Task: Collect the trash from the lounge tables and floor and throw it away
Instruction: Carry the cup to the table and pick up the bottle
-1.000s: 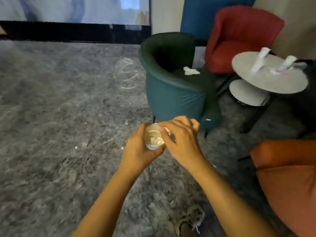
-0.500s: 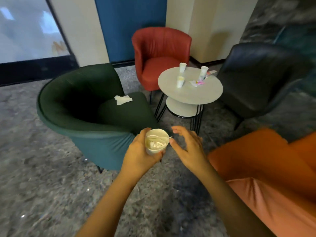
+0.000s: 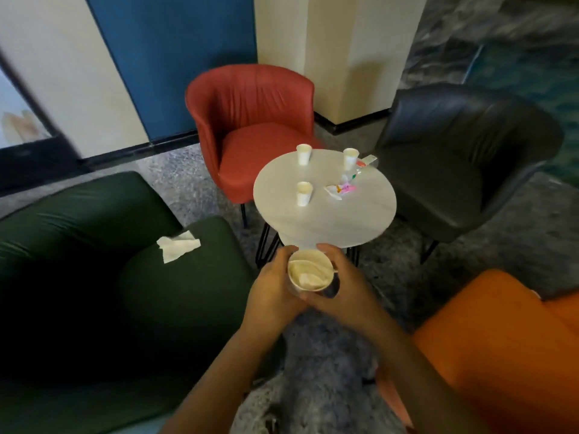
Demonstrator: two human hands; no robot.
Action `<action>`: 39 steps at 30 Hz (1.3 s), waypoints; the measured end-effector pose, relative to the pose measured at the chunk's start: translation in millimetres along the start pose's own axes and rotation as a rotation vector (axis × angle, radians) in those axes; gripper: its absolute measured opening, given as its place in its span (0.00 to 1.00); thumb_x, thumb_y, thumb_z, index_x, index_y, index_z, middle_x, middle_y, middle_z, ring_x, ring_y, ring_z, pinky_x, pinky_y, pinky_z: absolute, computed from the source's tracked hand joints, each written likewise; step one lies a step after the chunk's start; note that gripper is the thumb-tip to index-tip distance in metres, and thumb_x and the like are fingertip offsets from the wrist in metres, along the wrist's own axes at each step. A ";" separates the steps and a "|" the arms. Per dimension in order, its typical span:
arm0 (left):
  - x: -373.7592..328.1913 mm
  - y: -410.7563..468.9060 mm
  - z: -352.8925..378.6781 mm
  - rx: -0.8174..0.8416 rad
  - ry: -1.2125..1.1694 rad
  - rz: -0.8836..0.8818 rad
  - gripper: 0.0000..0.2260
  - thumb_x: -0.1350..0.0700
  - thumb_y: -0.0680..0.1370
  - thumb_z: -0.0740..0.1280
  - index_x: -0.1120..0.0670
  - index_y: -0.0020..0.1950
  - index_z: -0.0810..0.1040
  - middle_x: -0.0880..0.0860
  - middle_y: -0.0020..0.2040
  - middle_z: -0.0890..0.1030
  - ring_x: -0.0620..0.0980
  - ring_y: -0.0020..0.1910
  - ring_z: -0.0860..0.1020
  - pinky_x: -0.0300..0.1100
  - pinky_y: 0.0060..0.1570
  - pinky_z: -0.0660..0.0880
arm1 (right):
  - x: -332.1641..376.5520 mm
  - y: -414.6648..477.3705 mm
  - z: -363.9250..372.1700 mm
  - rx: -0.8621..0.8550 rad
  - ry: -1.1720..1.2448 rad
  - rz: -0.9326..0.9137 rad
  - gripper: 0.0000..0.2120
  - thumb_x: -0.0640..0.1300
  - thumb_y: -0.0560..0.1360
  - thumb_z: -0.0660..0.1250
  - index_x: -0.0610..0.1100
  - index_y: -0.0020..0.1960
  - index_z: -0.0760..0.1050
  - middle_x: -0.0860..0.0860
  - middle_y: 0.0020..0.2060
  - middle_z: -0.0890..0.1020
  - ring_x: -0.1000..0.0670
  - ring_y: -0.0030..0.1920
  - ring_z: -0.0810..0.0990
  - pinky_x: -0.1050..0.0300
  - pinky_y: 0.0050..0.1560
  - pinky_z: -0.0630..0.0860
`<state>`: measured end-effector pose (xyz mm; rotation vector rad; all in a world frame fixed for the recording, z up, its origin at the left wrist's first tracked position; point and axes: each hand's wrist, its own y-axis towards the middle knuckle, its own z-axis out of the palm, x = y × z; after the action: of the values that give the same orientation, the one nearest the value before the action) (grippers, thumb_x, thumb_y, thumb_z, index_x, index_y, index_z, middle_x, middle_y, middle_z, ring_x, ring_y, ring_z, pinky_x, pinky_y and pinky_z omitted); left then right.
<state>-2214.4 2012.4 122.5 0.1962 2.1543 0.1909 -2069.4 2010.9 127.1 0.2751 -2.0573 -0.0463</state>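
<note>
- no readable writing anywhere
- left hand [image 3: 272, 292] and right hand [image 3: 341, 286] both wrapped around white paper cup [image 3: 310, 270] stuffed with crumpled tissue, held upright

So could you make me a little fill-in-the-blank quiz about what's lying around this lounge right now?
1. The number of paper cups standing upright on the round table is ____.
2. The crumpled white napkin lies on the seat of the ____ armchair.
3. The cup held between the left hand and the right hand has crumpled ____ stuffed inside.
4. The colourful wrappers lie on the table's side nearest the ____ armchair.

Missing words: three; green; paper; black
</note>
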 end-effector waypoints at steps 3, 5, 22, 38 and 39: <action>8.3 67.9 8.5 0.046 -0.030 0.041 0.21 0.55 0.66 0.75 0.53 0.56 0.73 0.50 0.50 0.81 0.49 0.48 0.79 0.44 0.44 0.75 | -8.0 61.0 -13.1 -0.041 -0.013 0.058 0.36 0.48 0.62 0.78 0.48 0.66 0.65 0.50 0.61 0.74 0.50 0.61 0.74 0.48 0.61 0.73; 15.7 109.2 18.4 0.072 -0.056 0.043 0.20 0.53 0.66 0.73 0.53 0.56 0.74 0.50 0.49 0.81 0.49 0.49 0.78 0.44 0.45 0.74 | -19.3 98.4 -22.9 -0.059 -0.062 0.093 0.38 0.47 0.62 0.78 0.44 0.67 0.65 0.48 0.62 0.73 0.48 0.62 0.73 0.47 0.61 0.71; 137.1 326.6 147.1 -0.038 0.087 -0.371 0.26 0.56 0.71 0.72 0.51 0.66 0.68 0.48 0.60 0.74 0.45 0.55 0.73 0.35 0.50 0.68 | -267.1 357.5 -69.8 0.090 -0.332 0.298 0.37 0.50 0.61 0.77 0.45 0.65 0.66 0.48 0.58 0.75 0.45 0.57 0.74 0.48 0.57 0.72; 230.7 352.4 180.7 -0.224 0.077 -0.655 0.20 0.59 0.71 0.71 0.52 0.62 0.72 0.48 0.57 0.77 0.44 0.50 0.76 0.28 0.43 0.68 | -352.8 400.1 -27.4 0.160 -0.449 0.336 0.48 0.45 0.56 0.81 0.40 0.71 0.61 0.40 0.64 0.72 0.37 0.62 0.71 0.40 0.61 0.67; 233.0 355.0 178.9 -0.227 0.072 -0.657 0.20 0.59 0.71 0.71 0.52 0.62 0.72 0.48 0.56 0.77 0.44 0.50 0.76 0.29 0.44 0.68 | -346.8 402.9 -27.7 0.126 -0.482 0.320 0.51 0.45 0.55 0.81 0.39 0.71 0.60 0.39 0.65 0.70 0.37 0.63 0.69 0.39 0.61 0.65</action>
<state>-2170.5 2419.3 -89.3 -0.6505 2.1307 0.0577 -1957.1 2479.6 -98.7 0.0046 -2.5651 0.2352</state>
